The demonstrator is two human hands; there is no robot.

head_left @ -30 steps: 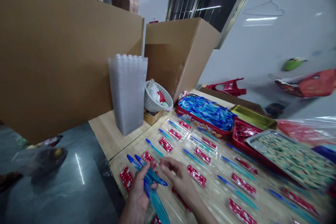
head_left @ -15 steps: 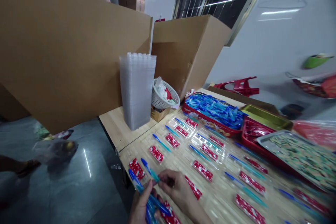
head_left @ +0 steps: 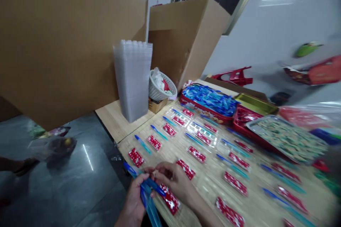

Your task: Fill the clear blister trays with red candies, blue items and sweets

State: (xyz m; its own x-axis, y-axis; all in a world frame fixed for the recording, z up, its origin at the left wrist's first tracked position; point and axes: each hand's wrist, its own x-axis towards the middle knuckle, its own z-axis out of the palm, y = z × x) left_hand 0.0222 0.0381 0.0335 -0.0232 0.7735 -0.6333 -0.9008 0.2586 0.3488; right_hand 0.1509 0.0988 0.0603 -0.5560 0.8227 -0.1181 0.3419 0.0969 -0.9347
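My left hand (head_left: 134, 198) is closed around a bunch of slim blue-and-teal pen-shaped sticks (head_left: 150, 207), at the table's near left edge. The fingers of my right hand (head_left: 170, 179) are pinched together by my left fingertips; what is between them, if anything, is too small to make out. Just beyond both hands, a loose blue-and-teal stick (head_left: 143, 144) lies beside a red-and-white patterned packet (head_left: 135, 157). Another red packet (head_left: 169, 199) lies under my right wrist. Rows of clear plastic trays (head_left: 204, 135) hold similar packets and sticks.
A tall stack of clear trays (head_left: 134, 81) stands at the back left, next to a white basket (head_left: 160, 90). A red tin of blue sticks (head_left: 206, 110) and a metal tray of small flat pieces (head_left: 287, 138) line the far side. Large cardboard sheets (head_left: 71, 49) rise behind the table.
My right hand has let go of one stick, which now lies beside the red packet, and has drawn back to my left hand. The view has shifted slightly.
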